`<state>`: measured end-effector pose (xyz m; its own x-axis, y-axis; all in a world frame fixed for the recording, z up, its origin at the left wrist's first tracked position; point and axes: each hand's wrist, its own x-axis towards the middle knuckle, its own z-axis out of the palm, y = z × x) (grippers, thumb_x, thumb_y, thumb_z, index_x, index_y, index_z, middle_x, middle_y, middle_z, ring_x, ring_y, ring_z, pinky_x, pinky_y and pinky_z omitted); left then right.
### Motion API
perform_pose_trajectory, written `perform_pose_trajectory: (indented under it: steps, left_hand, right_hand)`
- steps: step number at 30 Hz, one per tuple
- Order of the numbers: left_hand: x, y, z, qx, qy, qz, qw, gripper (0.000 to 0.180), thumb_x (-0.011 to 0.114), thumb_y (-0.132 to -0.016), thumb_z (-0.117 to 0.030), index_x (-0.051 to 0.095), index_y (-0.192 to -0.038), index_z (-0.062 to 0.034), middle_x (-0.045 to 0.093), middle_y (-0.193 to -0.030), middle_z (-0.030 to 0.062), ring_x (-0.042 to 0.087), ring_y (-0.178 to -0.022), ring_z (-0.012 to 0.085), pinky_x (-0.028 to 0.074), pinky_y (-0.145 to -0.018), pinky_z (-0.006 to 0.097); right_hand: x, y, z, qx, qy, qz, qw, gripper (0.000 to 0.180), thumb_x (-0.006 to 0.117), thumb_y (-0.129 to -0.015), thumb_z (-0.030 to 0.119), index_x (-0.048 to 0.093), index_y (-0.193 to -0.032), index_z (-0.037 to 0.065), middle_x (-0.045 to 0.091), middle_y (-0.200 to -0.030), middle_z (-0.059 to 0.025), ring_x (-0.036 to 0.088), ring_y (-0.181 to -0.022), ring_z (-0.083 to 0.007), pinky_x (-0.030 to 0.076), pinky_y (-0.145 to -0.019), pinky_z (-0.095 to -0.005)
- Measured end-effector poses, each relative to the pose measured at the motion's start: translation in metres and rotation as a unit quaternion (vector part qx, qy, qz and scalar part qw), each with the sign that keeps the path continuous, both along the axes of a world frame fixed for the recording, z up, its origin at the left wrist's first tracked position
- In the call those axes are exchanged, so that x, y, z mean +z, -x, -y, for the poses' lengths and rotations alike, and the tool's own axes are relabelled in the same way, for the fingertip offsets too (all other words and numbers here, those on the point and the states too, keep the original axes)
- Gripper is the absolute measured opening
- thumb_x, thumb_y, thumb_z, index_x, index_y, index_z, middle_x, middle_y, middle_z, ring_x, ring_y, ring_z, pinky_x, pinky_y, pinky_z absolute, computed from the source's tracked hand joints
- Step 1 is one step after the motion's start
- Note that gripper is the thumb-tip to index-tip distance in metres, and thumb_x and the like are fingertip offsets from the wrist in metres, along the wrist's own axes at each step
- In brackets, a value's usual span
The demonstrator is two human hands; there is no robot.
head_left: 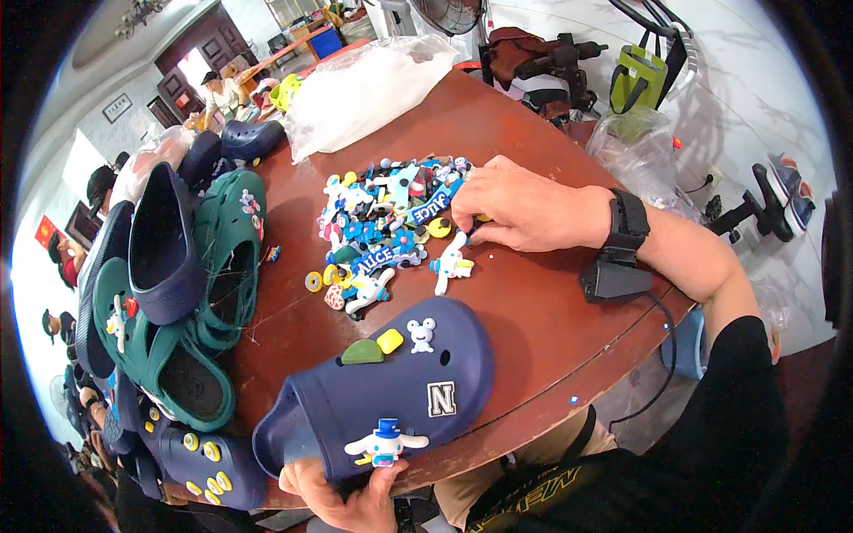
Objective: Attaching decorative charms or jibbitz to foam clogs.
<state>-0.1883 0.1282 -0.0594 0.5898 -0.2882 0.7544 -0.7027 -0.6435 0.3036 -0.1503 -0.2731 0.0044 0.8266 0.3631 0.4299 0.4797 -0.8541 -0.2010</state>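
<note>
A navy foam clog (391,391) lies on its side at the near edge of the brown table (533,311). It carries several charms: a green one, a yellow one, a white mouse head, a square letter tile and a white dog with a blue hat. My left hand (342,497) grips the clog from below at its near rim. My right hand (520,209) reaches into a heap of small colourful shoe charms (386,222), fingertips pinching at its right edge. A black band and small black box sit at that wrist.
Green and navy clogs (191,275) are stacked at the left, more navy ones below them. A clear plastic bag (369,89) lies at the far side. Bags and gear stand beyond the table at the right. People sit far off at the upper left.
</note>
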Motion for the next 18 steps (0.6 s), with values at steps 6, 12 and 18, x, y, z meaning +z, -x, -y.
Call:
perform_pose_trajectory:
  steps: [6, 12, 18]
  left_hand:
    - [0.0051, -0.0013, 0.0034, 0.002, -0.004, -0.002, 1.0, 0.088, 0.099, -0.049, -0.029, 0.056, -0.121, -0.0021, 0.057, -0.119, 0.0188, 0.05, -0.11, 0.0404, 0.039, -0.096, 0.054]
    - [0.0044, -0.003, 0.0039, 0.001, -0.008, 0.003, 1.0, 0.09, 0.1, -0.048, -0.029, 0.055, -0.122, -0.0042, 0.056, -0.119, 0.0179, 0.05, -0.111, 0.0399, 0.039, -0.096, 0.053]
    - [0.0052, -0.0023, 0.0063, -0.006, 0.011, -0.01, 1.0, 0.089, 0.1, -0.048, -0.027, 0.054, -0.121, -0.0054, 0.055, -0.12, 0.0167, 0.049, -0.111, 0.0388, 0.04, -0.096, 0.053]
  right_hand:
    - [-0.005, -0.0034, -0.0016, -0.007, -0.018, 0.006, 1.0, 0.018, 0.073, -0.083, 0.018, 0.059, -0.091, 0.01, 0.062, -0.092, -0.0073, 0.06, -0.095, -0.028, 0.042, -0.082, -0.0417]
    - [-0.0025, -0.0015, -0.0013, 0.006, 0.012, 0.047, 0.999, 0.022, 0.073, -0.082, 0.023, 0.058, -0.091, 0.008, 0.061, -0.09, -0.0101, 0.059, -0.093, -0.0293, 0.043, -0.081, -0.0429]
    - [-0.0009, 0.0005, -0.004, -0.018, 0.004, 0.007, 1.0, 0.024, 0.072, -0.081, 0.023, 0.059, -0.093, 0.007, 0.061, -0.086, -0.0109, 0.06, -0.089, -0.0309, 0.044, -0.08, -0.0437]
